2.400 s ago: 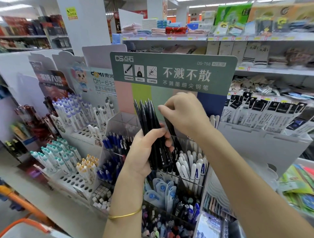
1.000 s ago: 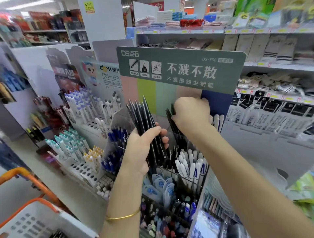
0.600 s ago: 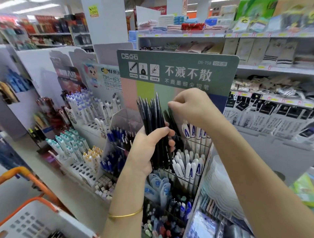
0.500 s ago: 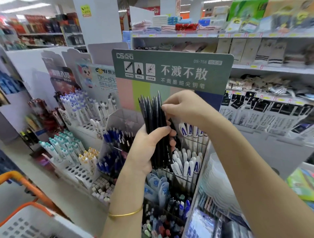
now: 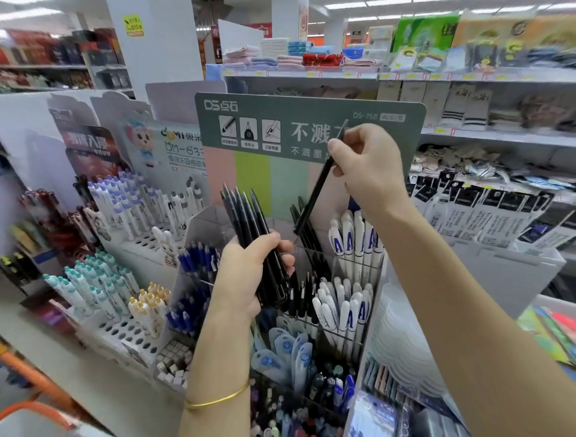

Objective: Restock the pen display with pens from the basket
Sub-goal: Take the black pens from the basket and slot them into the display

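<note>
Pen display (image 5: 206, 227): top compartment holds several black pens (image 5: 309, 241); white pens (image 5: 355, 246) fill the next one, blue pens (image 5: 199, 259) another. Right hand (image 5: 371, 168) pinches a single pen (image 5: 314, 190), tilted, tip just above the black pens. Left hand (image 5: 246, 276) grips a bundle of pens (image 5: 246, 215) nearby.

**Lighting and image quality.** Bright, even store light falls from ceiling strip lights (image 5: 389, 3) high above the green sign (image 5: 311, 124), and shadows are soft and faint. The sharpest zone lies at and just below the sign, where the bundle of pens (image 5: 246, 224) is crisp. The single black pen (image 5: 314, 193) raised in front of the sign is faintly smeared at its upper end. Shelves (image 5: 498, 78) right of the sign are blurred, their labels unreadable. Weak glare marks the clear plastic divider (image 5: 208, 224) below the sign. Wide-angle distortion tilts the white pillar (image 5: 156, 46) left of the sign and bows the shelf edges.
</note>
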{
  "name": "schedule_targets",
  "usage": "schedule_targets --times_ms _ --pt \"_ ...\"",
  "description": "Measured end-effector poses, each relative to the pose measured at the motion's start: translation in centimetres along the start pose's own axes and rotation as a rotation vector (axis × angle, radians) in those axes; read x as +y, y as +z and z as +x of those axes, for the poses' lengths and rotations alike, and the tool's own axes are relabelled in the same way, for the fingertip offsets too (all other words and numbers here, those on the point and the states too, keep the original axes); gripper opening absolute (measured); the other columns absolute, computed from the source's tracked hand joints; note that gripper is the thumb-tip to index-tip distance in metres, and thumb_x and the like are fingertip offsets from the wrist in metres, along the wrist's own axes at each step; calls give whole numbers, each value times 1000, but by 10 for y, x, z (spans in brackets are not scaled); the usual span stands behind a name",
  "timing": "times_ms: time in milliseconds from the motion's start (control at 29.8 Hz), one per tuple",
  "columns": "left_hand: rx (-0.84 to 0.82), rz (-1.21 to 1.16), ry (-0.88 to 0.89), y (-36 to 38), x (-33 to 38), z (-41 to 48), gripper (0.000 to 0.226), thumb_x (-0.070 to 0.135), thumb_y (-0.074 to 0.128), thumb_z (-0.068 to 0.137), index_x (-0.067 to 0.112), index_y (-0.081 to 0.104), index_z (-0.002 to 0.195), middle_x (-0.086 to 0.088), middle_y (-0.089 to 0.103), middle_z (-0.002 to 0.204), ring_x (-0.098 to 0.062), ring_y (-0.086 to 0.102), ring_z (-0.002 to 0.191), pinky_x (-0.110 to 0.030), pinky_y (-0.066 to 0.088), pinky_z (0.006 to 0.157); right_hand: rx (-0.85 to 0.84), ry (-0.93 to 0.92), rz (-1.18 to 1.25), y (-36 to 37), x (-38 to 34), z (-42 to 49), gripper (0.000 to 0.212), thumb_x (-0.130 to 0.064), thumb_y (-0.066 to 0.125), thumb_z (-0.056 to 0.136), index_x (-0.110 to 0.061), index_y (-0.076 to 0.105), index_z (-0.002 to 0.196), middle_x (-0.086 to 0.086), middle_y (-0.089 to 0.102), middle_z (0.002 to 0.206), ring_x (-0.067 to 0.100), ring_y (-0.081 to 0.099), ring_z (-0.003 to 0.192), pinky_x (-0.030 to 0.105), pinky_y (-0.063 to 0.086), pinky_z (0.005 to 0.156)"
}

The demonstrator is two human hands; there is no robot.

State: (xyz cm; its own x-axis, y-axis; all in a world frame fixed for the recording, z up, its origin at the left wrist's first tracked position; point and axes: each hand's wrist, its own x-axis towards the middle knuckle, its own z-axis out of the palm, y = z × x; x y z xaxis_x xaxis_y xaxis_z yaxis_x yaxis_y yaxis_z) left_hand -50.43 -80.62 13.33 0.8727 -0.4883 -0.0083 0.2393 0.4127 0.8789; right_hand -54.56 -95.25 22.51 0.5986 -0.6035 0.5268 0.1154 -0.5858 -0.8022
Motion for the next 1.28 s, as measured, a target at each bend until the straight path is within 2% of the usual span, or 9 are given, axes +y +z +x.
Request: schedule_targets --times_ms 134,235,470,604,739,839,974,1142,1276 --pt "24 -9 12 2 -3 5 8 3 55 94 4 50 100 -6 60 65 -14 55 47 -27 49 46 -36 -137 -359 9 13 -5 15 -24 61 91 -9 61 94 2 64 88 24 60 88 41 50 79" --pt "16 6 22 3 -4 7 10 4 57 94 3 52 103 -5 61 66 -15 56 48 -29 51 48 -178 -212 -679 20 19 -12 23 -33 61 90 -10 65 87 5 65 89 29 57 95 32 44 70" --pt "-47 50 33 3 -3 1 7 4 57 94 5 53 100 -3 62 64 -15 58 51 -29 51 49 -336 -258 -1150 36 22 -19 29 -22 63 88 -18 42 68 5 57 83 31 49 107 32 28 74" --pt "-116 34 31 4 -1 -3 6 2 56 94 5 52 97 -4 59 63 -17 55 50 -29 51 50 -228 -262 -828 25 15 -11 32 -24 55 92 -9 47 65 4 47 67 32 52 85 32 34 65" --pt "-187 114 83 8 -1 -5 11 3 57 93 4 52 103 -4 60 64 -19 56 53 -33 49 53 -417 -115 -309 14 -5 -15 29 -24 55 94 -1 70 84 8 70 76 25 64 79 34 51 76" --pt "-220 134 111 10 0 -6 11 2 55 94 3 52 105 -5 60 65 -20 55 53 -32 49 53 -493 -53 -205 12 -10 -19 10 -19 62 91 -13 70 88 1 73 82 11 66 81 26 49 82" --pt "-250 145 92 7 0 -8 15 6 55 95 3 52 109 -6 61 68 -20 57 56 -30 49 53 -525 42 -122 12 -10 -22 4 -19 65 90 -17 67 87 -4 69 79 5 60 72 21 48 70" --pt "-157 71 6 -1 1 -7 7 8 54 96 6 51 102 -9 67 71 -18 61 54 -29 52 51 -184 65 107 8 -7 -13 4 -11 61 91 -14 58 91 0 61 80 3 53 62 9 39 47" --pt "-22 68 33 -8 0 -3 7 5 55 95 6 50 99 -10 64 74 -16 59 50 -29 51 49 74 -54 77 11 0 -7 9 -16 63 90 -15 55 93 -4 60 81 13 57 74 26 51 66"
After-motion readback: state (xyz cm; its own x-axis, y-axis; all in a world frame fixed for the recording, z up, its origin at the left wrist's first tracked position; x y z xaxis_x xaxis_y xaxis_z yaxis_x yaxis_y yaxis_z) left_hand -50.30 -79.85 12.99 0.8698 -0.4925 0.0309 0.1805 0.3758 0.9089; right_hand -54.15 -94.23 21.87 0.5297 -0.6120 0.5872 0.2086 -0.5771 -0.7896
